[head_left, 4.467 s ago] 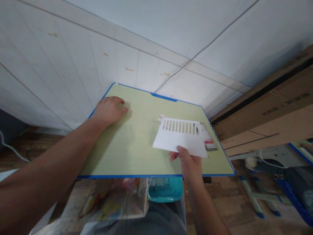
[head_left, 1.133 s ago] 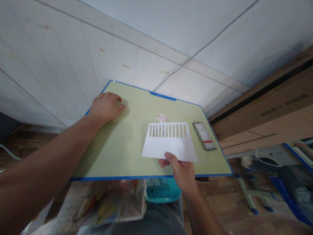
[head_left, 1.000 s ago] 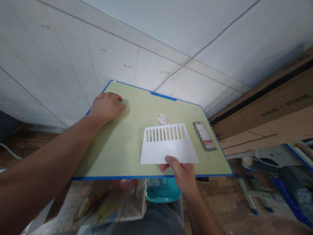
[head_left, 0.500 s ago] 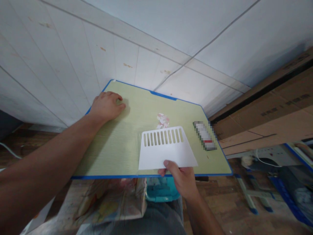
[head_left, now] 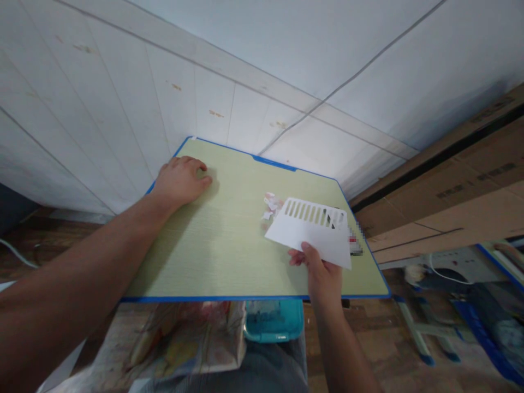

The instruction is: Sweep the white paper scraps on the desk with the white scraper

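My right hand point(head_left: 321, 273) pinches the wide near edge of a white slotted card point(head_left: 313, 226), thumb on top and fingers underneath. The card is a flat trapezoid with a row of slots along its far, narrower edge. It is held above the right half of the pale green tabletop point(head_left: 221, 240) and partly covers a blurred oblong item point(head_left: 355, 240). Just left of the card lies a small heap of pinkish-white scraps point(head_left: 271, 206). My left hand point(head_left: 182, 180) rests on the far left of the tabletop, fingers loosely curved, thumb apart, nothing in it.
A blue rim point(head_left: 184, 298) edges the tabletop. Behind it is a white panelled wall point(head_left: 213, 98) with a grey cable point(head_left: 323, 102). Cardboard boxes point(head_left: 450, 191) stand on the right. A teal bin point(head_left: 274, 327) and a printed bag point(head_left: 196, 344) are below the near edge.
My right hand has carried the slotted card right and farther from me, tilting it, so it now overlaps the oblong item. The left hand has stayed in place.
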`<action>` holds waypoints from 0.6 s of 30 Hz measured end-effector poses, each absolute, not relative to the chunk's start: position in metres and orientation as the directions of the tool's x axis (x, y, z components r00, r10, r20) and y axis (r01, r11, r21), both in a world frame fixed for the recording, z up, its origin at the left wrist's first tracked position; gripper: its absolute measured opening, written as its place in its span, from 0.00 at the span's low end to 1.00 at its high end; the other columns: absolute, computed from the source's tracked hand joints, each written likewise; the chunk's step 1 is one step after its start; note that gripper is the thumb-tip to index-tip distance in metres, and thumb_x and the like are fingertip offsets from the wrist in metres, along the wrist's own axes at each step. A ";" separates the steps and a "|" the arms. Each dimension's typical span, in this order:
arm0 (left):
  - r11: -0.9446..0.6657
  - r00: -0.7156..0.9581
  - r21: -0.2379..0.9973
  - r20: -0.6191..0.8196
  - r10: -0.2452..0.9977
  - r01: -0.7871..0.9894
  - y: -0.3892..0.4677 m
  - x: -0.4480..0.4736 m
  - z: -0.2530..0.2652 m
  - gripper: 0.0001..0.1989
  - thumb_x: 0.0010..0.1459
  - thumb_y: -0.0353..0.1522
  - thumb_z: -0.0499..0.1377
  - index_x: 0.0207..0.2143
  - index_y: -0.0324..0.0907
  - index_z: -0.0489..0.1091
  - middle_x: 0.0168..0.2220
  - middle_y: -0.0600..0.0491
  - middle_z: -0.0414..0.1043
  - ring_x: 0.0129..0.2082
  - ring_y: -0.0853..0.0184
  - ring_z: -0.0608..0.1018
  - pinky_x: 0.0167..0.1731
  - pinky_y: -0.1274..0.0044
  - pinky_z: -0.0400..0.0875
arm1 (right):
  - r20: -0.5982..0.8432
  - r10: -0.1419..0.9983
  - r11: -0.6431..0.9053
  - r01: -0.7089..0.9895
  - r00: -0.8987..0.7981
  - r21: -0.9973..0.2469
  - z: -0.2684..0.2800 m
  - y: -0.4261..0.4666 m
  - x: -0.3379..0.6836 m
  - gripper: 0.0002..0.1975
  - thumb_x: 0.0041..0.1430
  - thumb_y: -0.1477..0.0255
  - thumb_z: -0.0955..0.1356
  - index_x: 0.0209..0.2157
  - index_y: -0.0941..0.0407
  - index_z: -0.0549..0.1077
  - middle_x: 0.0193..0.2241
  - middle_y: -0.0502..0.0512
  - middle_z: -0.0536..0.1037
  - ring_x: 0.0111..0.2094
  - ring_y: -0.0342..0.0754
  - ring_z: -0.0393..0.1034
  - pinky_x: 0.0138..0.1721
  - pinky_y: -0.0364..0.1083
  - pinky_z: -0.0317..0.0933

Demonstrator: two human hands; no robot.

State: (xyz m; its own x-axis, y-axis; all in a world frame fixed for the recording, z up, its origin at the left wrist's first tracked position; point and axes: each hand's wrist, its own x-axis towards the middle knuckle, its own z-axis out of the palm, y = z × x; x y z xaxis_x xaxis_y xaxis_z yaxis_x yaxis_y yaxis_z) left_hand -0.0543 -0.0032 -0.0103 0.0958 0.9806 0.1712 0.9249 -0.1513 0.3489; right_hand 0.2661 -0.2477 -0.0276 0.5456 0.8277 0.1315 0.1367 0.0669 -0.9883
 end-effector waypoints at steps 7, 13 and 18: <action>-0.153 0.104 0.343 0.156 0.982 0.927 -0.001 -0.057 -0.012 0.32 0.74 0.47 0.57 0.70 0.41 0.83 0.78 0.36 0.78 0.80 0.40 0.73 0.81 0.53 0.67 | 0.168 0.826 0.043 0.238 0.538 -0.970 -0.025 -0.220 0.277 0.27 0.63 0.45 0.81 0.25 0.53 0.83 0.28 0.66 0.91 0.25 0.56 0.82 0.31 0.53 0.76; -0.149 0.105 0.332 0.146 0.984 0.932 -0.010 -0.051 -0.002 0.33 0.75 0.44 0.56 0.71 0.35 0.81 0.78 0.33 0.76 0.81 0.38 0.73 0.82 0.49 0.66 | 0.149 0.855 0.020 0.255 0.497 -0.967 -0.025 -0.219 0.275 0.23 0.63 0.50 0.79 0.22 0.52 0.84 0.26 0.65 0.90 0.25 0.55 0.81 0.31 0.52 0.74; -0.150 0.103 0.328 0.157 0.982 0.933 -0.009 -0.051 -0.003 0.32 0.75 0.44 0.56 0.70 0.36 0.82 0.78 0.33 0.77 0.79 0.38 0.74 0.81 0.48 0.68 | 0.146 0.850 0.033 0.226 0.506 -0.974 -0.020 -0.218 0.273 0.24 0.62 0.50 0.78 0.21 0.52 0.82 0.26 0.65 0.90 0.24 0.54 0.80 0.29 0.51 0.74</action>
State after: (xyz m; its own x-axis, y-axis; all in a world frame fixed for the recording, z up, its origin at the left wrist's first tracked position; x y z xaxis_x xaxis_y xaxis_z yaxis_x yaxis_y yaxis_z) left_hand -0.0509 -0.0089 -0.0031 0.1034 0.9822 0.1567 0.9326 -0.1505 0.3280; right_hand 0.2729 -0.2178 -0.0201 0.5062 0.8500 0.1458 0.2258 0.0326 -0.9736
